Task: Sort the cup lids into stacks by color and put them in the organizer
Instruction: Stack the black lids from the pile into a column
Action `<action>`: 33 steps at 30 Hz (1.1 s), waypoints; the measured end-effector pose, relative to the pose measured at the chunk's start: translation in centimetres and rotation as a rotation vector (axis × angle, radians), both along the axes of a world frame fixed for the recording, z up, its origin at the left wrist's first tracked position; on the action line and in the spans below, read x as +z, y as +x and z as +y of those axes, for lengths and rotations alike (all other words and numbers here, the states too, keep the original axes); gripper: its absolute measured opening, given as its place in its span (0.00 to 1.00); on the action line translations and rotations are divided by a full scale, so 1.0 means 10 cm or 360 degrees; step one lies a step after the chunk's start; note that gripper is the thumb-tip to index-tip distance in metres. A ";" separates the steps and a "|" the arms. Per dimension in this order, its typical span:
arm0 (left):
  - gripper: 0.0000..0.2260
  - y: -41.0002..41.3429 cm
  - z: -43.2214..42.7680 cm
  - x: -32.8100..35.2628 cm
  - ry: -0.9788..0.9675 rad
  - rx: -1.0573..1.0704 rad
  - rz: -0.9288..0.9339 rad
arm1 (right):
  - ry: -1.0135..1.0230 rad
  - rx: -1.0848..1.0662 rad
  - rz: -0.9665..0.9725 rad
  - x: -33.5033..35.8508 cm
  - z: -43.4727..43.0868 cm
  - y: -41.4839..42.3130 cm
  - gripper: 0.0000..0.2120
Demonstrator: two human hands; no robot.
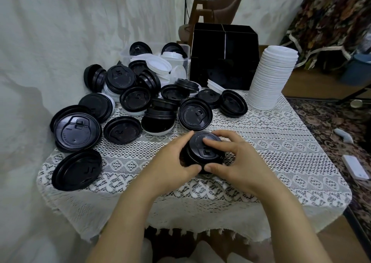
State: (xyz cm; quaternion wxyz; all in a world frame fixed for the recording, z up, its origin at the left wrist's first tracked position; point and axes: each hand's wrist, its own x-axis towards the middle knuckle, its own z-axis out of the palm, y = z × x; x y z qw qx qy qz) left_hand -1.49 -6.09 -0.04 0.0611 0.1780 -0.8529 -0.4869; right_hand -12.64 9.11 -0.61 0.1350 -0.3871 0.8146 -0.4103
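We are holding a short stack of black lids [198, 148], glossy and domed, on the lace-covered worktop [281, 142] in front of the black organizer [223, 59]. Our left hand [172, 160] and right hand [236, 162] are curling round it from either side, each grip clamped on it, and our right forefinger is pressing its top. The stack is standing upright with its tops facing up and its sip tab pointing toward us.

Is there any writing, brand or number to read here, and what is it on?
No text reads clearly.
Raised lettering on the black lid stack held by the left hand and right hand: too blurred to read.
Raised lettering on the large loose black lid: too small to read.
The black organizer and white lid stack: no writing visible.
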 end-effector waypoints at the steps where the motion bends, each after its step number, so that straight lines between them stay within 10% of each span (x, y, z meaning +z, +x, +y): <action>1: 0.33 0.03 0.00 0.01 -0.0020 -0.0001 0.0035 | -0.0003 -0.0003 -0.0007 0.00 0.00 0.00 0.27; 7: 0.19 0.19 -0.14 0.09 -0.0644 0.0676 0.0365 | 0.0003 0.0014 -0.0041 0.01 0.02 0.00 0.27; 16: 0.18 0.23 -0.46 -0.04 -0.1058 0.0935 -0.0052 | -0.0018 0.0011 -0.0070 0.00 0.03 -0.01 0.27; 22: 0.11 0.25 -0.32 0.13 -0.0962 0.1170 0.0447 | -0.0018 0.0013 -0.0079 0.00 0.03 0.00 0.26; 26: 0.12 0.26 -0.24 0.35 -0.0120 0.1374 0.0883 | 0.0006 0.0005 -0.0112 0.02 0.03 0.01 0.26; 30: 0.11 0.24 -0.28 0.29 0.0648 0.1119 0.0505 | 0.0024 0.0004 -0.0105 0.03 0.03 0.02 0.26; 33: 0.11 0.22 -0.30 0.19 0.0372 0.1050 0.0231 | 0.0027 0.0005 -0.0097 0.03 0.02 0.02 0.26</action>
